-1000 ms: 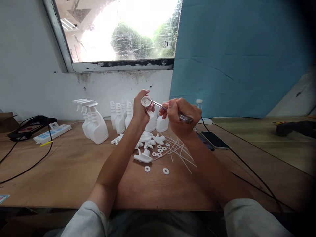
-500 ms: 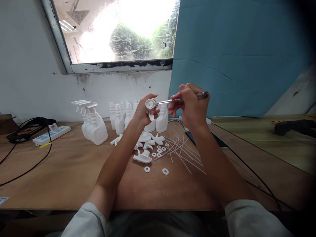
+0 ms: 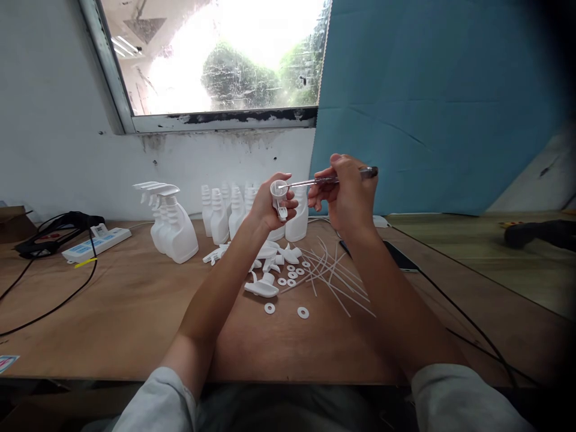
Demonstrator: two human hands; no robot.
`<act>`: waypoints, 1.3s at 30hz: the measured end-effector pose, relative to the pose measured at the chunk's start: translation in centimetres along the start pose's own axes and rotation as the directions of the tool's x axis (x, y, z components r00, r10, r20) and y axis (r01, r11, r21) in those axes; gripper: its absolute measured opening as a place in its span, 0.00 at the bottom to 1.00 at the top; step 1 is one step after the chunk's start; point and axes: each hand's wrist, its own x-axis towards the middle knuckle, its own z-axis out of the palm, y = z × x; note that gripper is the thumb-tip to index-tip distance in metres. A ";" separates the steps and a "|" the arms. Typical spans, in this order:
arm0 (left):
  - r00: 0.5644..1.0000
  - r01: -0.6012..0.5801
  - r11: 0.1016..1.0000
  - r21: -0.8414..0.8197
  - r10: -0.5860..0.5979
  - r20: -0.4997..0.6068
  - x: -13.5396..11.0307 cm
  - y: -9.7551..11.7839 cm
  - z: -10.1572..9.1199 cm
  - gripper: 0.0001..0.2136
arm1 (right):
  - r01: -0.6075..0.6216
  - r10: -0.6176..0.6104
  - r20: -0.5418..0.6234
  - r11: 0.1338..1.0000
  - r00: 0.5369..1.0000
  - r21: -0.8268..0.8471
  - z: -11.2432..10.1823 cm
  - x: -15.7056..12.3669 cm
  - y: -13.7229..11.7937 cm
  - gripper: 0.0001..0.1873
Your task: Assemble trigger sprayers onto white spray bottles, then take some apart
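Observation:
My left hand (image 3: 269, 207) is closed round a white spray trigger head (image 3: 279, 191), its round cap opening facing me and its trigger hanging below. A screwdriver (image 3: 335, 179) with a thin metal shaft and a clear, dark-ended handle is gripped in my right hand (image 3: 348, 192). Its tip reaches into the cap opening from the right. Under my hands, more white spray heads (image 3: 261, 287) lie in a loose pile. Flat white washers (image 3: 303, 312) and thin white tubes (image 3: 337, 276) are scattered beside them.
Assembled spray bottles (image 3: 177, 231) stand at left, and several headless white bottles (image 3: 219, 216) stand behind my hands. A power strip (image 3: 96, 245) with black cables lies far left. On the right are a dark phone-like device (image 3: 400, 257) and a black cable (image 3: 463, 321).
The screwdriver tip now sits inside the cap opening instead of at its rim. The spray head has tilted in my left hand, opening turned further upward, trigger swung slightly right.

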 end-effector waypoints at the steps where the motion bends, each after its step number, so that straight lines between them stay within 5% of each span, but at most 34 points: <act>1: 1.000 -0.022 1.000 0.013 0.022 -0.022 0.0 -0.1 0.0 0.15 | 0.001 -0.002 -0.002 1.000 1.000 -0.013 0.1 0.0 0.0 0.15; 8: 0.983 -0.148 0.979 0.140 0.161 -0.089 0.2 -0.2 0.1 0.13 | 0.047 -0.047 -0.024 0.999 0.999 0.003 0.3 0.0 0.7 0.17; 12: 0.953 -0.239 0.877 0.416 0.295 -0.074 0.4 0.0 -0.7 0.14 | 0.152 -0.145 -0.147 0.988 0.978 0.035 0.1 0.1 0.9 0.21; 14: 0.928 -0.228 0.733 0.641 0.363 -0.084 0.2 0.3 -1.2 0.16 | 0.233 -0.219 -0.219 0.971 0.951 0.043 -0.2 0.2 0.8 0.22; 17: 0.906 -0.149 0.389 0.909 0.423 -0.032 -0.4 1.0 -1.8 0.19 | 0.297 -0.292 -0.251 0.955 0.923 -0.018 -1.2 0.3 0.4 0.22; 19: 0.925 -0.081 0.180 0.980 0.379 0.007 -0.8 1.4 -2.0 0.21 | 0.284 -0.301 -0.237 0.953 0.924 -0.105 -2.0 0.2 0.1 0.21; 21: 0.952 -0.016 0.074 0.997 0.307 -0.007 -1.1 1.7 -2.1 0.22 | 0.264 -0.305 -0.229 0.945 0.924 -0.193 -2.6 0.1 -0.2 0.20; 29: 0.958 0.134 -0.040 0.990 0.260 -0.120 -1.0 1.6 -2.2 0.25 | 0.234 -0.296 -0.153 0.914 0.943 -0.330 -2.7 0.0 -1.5 0.20; 39: 0.980 0.111 -0.162 0.981 0.185 -0.080 -0.8 1.9 -2.4 0.33 | 0.081 -0.109 -0.037 0.894 0.993 -0.441 -2.9 0.5 -2.3 0.20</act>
